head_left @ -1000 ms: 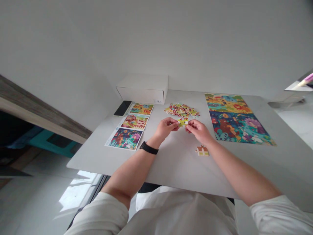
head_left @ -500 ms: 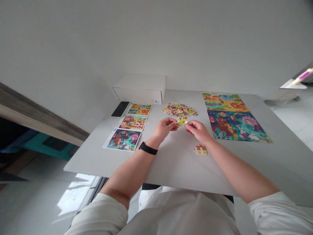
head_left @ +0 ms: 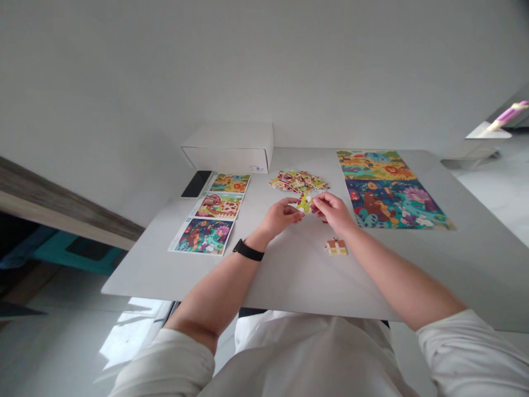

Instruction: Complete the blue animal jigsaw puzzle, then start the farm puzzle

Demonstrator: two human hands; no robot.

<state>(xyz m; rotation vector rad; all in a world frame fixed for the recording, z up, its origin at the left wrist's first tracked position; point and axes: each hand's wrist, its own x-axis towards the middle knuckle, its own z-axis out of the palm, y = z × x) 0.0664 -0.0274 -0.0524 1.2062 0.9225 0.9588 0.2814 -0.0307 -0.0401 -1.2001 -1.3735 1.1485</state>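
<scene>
A yellow-green puzzle piece is pinched between my left hand and my right hand, held by its opposite edges. Just beyond the fingers lies a heap of loose puzzle pieces. Nearer to me, below my right hand, a brown and yellow puzzle piece rests on the table by itself. A bit of something red shows under the right fingers, mostly hidden.
A sheet of three small pictures lies at the left, beside a black phone. Behind them stands a white box. Two joined colourful puzzles occupy the right of the white table.
Both hands have turned the yellow-green puzzle piece, which sits at a different angle now. The whole view has shifted slightly. The pieces on the table lie as before.
</scene>
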